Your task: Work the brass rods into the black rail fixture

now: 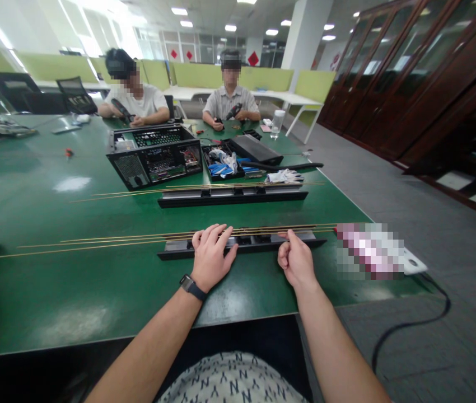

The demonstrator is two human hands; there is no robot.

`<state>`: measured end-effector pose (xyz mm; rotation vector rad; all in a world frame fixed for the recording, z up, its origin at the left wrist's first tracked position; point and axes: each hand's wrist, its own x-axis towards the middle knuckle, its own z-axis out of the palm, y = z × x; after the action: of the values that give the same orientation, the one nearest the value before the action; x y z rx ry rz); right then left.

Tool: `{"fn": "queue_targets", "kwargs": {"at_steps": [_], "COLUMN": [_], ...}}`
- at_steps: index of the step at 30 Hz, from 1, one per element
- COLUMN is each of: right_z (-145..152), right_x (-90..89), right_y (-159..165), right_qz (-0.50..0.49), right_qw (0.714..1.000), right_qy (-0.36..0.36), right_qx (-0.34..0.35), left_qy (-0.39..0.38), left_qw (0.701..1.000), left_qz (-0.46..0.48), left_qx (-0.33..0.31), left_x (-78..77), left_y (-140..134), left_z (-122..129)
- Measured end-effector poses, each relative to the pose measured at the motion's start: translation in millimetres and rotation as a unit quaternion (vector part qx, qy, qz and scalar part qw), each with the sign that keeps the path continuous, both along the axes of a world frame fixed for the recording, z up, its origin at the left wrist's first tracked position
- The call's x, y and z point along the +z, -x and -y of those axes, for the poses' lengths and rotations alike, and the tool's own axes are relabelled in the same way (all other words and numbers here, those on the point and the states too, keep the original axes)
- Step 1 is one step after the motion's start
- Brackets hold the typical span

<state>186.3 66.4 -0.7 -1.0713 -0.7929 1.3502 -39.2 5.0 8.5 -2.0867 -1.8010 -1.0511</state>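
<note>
In front of me on the green table lies a long black-and-silver rail (pixel 259 248) with dark fittings along its middle. Several thin brass-coloured rods (pixel 137 240) run along and over it, sticking out well past its left end. My left hand (pixel 213 252), with a dark watch on the wrist, rests on the rail's left part and the rods, fingers spread. Toward the rail's right end is my right hand (pixel 297 260), its fingers curled and the index fingertip at the rods. Whether a rod is pinched there is hidden.
Behind lies a second rail (pixel 233 196) with more rods. Farther back are an open computer case (pixel 154 159), a black tray (pixel 221 163) with gloves, and a white glove (pixel 284 177). A power strip (pixel 415 263) sits at the right edge. Two people hold power drills across the table.
</note>
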Motion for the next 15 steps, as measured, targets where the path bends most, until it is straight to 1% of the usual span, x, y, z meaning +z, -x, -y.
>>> {"fn": "queue_targets", "kwargs": {"at_steps": [9, 15], "right_z": [-0.5, 0.0], "right_x": [-1.5, -0.2], "right_y": [-1.0, -1.5], "right_qz": [0.004, 0.015], "right_qw": [1.0, 0.999], "right_qy": [-0.013, -0.01], "right_qx": [0.006, 0.033], "left_qy": [0.003, 0.005], "left_qw": [1.0, 1.0], "left_qz": [0.001, 0.001], "left_qx": [0.001, 0.006], "left_x": [0.4, -0.1], "left_y": [-0.5, -0.9], "left_z": [0.1, -0.2]}}
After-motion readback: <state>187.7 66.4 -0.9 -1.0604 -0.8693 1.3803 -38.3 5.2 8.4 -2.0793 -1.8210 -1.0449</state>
